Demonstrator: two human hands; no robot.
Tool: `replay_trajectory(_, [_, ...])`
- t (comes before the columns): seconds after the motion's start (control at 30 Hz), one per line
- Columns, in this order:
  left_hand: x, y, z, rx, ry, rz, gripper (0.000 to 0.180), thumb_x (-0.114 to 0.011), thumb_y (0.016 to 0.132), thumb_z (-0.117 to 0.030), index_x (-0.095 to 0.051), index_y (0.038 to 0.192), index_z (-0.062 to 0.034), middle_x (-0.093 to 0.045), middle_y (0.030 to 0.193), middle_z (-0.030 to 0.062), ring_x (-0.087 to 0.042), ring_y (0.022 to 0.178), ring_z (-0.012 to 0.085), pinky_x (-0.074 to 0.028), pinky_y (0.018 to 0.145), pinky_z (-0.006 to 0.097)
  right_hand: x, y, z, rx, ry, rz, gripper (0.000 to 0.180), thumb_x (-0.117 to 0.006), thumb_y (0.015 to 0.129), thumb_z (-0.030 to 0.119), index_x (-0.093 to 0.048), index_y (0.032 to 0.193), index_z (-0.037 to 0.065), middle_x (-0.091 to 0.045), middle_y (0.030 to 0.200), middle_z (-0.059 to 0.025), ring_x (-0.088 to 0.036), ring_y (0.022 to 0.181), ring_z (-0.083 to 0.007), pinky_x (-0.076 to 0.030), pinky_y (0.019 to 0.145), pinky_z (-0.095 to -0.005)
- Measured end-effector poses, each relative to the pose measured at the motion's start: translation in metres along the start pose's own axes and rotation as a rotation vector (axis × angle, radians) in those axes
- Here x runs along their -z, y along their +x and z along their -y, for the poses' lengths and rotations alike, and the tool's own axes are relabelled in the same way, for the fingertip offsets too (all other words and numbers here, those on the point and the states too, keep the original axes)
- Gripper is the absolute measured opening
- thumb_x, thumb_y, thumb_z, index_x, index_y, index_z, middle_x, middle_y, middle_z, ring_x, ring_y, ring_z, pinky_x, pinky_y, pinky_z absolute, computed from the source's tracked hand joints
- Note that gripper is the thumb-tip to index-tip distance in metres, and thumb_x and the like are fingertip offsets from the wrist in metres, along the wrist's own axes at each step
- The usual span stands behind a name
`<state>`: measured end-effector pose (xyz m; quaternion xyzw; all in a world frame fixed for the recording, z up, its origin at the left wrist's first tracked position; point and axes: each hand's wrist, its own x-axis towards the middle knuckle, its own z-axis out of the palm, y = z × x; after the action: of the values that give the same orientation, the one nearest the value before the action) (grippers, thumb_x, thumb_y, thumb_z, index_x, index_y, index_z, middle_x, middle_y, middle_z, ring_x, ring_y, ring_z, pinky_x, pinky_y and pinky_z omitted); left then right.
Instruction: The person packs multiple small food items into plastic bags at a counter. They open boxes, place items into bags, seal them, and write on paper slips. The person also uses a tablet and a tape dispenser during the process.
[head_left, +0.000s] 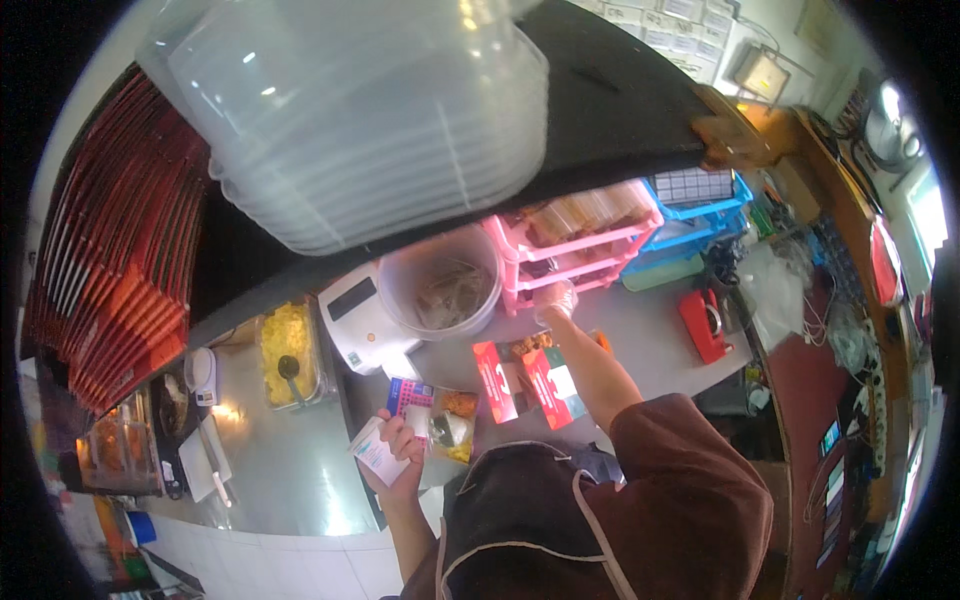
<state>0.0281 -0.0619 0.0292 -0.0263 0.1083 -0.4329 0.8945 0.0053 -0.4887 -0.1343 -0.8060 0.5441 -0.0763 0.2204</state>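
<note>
My left hand (402, 440) is closed on a white printed card panel (378, 453), thumb and fingers wrapped round its edge. Beside it lies an open food box (440, 450) with fried pieces, something yellow and a small white item in it; a blue and pink panel (408, 394) stands at its far side. I cannot tell whether the white panel is part of this box. My right hand (557, 298), in a clear plastic glove, reaches to the lower front of a pink rack (510, 275); its fingers are blurred. Near that forearm stand red and white cartons (548, 390) with fried food behind them.
A stack of clear plastic tubs (380, 130) stands on the black shelf overhead, beside folded red cartons (120, 240). On the counter are a white bucket (440, 290), a white machine (365, 320), a tub of yellow food (290, 350), blue baskets (690, 235) and a red tape dispenser (706, 325).
</note>
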Motion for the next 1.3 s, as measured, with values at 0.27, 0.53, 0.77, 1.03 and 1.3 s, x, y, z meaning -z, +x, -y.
replay_trajectory(0.27, [0.008,0.003,0.000,-0.068,-0.066,-0.014,0.036,-0.052,0.098,-0.023,-0.054,0.126,-0.0008,-0.043,0.087,0.0007,-0.038,0.071,0.0142,-0.033,0.064,0.028,-0.006,0.015,0.002,-0.002,-0.034,0.017,0.027,-0.063,0.091,0.031,-0.074,0.104,0.009,-0.075,0.104,-0.0150,-0.073,0.099,-0.0328,-0.059,0.083,-0.0465])
replay_trajectory(0.53, [0.004,0.006,0.006,-0.056,-0.085,-0.053,0.032,-0.051,0.098,-0.022,-0.056,0.121,-0.0011,-0.044,0.086,0.0008,-0.038,0.071,0.0137,-0.034,0.065,0.027,-0.002,-0.033,-0.039,-0.152,0.791,-0.015,0.029,-0.066,0.095,0.022,-0.063,0.120,0.007,-0.070,0.108,-0.0090,-0.067,0.099,-0.0222,-0.054,0.084,-0.0368])
replay_trajectory(0.77, [0.014,0.002,-0.010,-0.076,-0.015,-0.026,0.033,-0.051,0.098,-0.020,-0.056,0.124,-0.0002,-0.044,0.087,0.0020,-0.038,0.072,0.0142,-0.034,0.066,0.028,0.042,-0.168,-0.058,-0.130,1.896,0.706,0.042,-0.059,0.102,0.012,-0.050,0.142,0.007,-0.062,0.124,-0.0102,-0.060,0.120,-0.0240,-0.053,0.104,-0.0451])
replay_trajectory(1.03, [0.033,-0.029,-0.036,-0.258,0.147,-0.090,0.036,-0.054,0.098,-0.019,-0.054,0.127,0.0009,-0.052,0.094,0.0054,-0.045,0.077,0.0166,-0.040,0.069,0.030,0.057,-0.240,0.021,0.699,0.213,0.537,0.039,-0.072,0.091,0.021,-0.061,0.124,0.005,-0.069,0.113,-0.0066,-0.066,0.111,-0.0227,-0.052,0.099,-0.0380])
replay_trajectory(1.3, [0.044,0.008,-0.030,-0.823,1.515,-0.515,0.031,-0.064,0.096,-0.015,-0.058,0.122,0.0004,-0.066,0.109,0.0092,-0.066,0.095,0.0236,-0.054,0.084,0.035,0.126,-0.244,0.006,0.355,0.138,0.407,0.028,-0.057,0.096,0.025,-0.065,0.114,0.005,-0.068,0.115,-0.0204,-0.068,0.102,-0.0408,-0.055,0.089,-0.0460])
